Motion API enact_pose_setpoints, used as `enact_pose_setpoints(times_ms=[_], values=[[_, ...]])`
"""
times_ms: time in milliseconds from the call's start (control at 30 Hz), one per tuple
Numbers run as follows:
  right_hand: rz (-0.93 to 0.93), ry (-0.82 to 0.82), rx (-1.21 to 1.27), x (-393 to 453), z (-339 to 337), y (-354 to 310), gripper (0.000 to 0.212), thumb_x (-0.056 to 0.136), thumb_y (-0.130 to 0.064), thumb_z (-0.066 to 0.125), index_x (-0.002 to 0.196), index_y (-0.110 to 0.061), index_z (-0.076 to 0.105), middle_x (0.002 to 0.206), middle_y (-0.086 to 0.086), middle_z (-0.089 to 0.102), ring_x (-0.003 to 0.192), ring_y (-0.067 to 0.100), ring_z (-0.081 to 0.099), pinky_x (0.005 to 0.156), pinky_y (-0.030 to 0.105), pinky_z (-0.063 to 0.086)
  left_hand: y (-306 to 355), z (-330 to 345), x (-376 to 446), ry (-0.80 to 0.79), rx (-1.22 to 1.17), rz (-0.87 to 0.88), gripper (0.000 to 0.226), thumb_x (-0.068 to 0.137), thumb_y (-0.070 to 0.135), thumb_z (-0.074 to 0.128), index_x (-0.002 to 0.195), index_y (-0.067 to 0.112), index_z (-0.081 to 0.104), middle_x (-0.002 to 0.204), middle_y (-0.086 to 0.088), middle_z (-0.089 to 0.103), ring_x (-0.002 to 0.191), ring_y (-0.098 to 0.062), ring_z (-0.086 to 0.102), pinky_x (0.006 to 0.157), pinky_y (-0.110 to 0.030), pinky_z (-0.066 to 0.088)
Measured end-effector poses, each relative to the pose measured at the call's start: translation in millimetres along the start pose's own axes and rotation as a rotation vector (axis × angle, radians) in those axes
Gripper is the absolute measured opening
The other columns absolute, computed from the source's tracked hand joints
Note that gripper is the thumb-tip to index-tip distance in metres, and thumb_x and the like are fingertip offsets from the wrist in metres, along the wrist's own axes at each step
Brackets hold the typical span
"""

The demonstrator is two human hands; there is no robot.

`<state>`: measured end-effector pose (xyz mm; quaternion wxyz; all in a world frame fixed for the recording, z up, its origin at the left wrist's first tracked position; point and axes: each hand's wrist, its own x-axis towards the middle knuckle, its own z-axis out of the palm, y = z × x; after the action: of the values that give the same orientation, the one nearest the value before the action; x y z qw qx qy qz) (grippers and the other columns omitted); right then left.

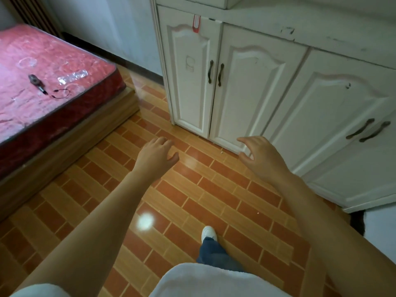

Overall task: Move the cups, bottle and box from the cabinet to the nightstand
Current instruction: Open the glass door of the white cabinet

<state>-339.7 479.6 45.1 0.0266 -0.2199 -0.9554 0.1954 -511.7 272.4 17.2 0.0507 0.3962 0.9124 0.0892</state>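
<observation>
A white cabinet [257,86] fills the upper right, with all its doors closed and dark handles [215,74] on the left pair. No cups, bottle or box show anywhere, and no nightstand is in view. My left hand [157,156] hangs over the tiled floor, fingers loosely curled and apart, holding nothing. In front of the bottom corner of the left pair of doors, my right hand [260,156] is spread open and empty; I cannot tell whether it touches the door.
A bed with a red plastic-wrapped mattress [42,82] stands at the left, with a small dark tool [35,80] and a cord on it. Orange and brown floor tiles [192,189] run between bed and cabinet. My leg and white shoe [209,233] are below.
</observation>
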Motion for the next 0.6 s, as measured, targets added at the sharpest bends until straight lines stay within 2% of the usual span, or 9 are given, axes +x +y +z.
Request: enact_pose_setpoints(times_ms=[333,600], values=[[-0.041,0.027,0.044,158.5,-32.3,38.9,0.042,0.095,-0.027,0.044,0.135,-0.018,0.042,0.139,0.001,0.048,0.132,0.017,0.035,0.105,0.033,0.03,-0.8,-10.4,155.2,0.06,-0.041,-0.068,0.047,0.092,0.038,0.046,0.132,0.013,0.047,0.131,-0.007,0.053,0.122,-0.023,0.047,0.096,-0.033,0.042],[-0.048,0.024,0.033,270.7,-33.6,48.6,0.042,0.094,-0.027,0.044,0.135,-0.018,0.042,0.137,0.0,0.049,0.13,0.016,0.036,0.104,0.03,0.032,-38.2,-9.4,273.0,0.048,-0.06,-0.029,0.045,0.092,0.039,0.045,0.131,0.017,0.049,0.131,-0.004,0.053,0.122,-0.022,0.047,0.098,-0.034,0.041]])
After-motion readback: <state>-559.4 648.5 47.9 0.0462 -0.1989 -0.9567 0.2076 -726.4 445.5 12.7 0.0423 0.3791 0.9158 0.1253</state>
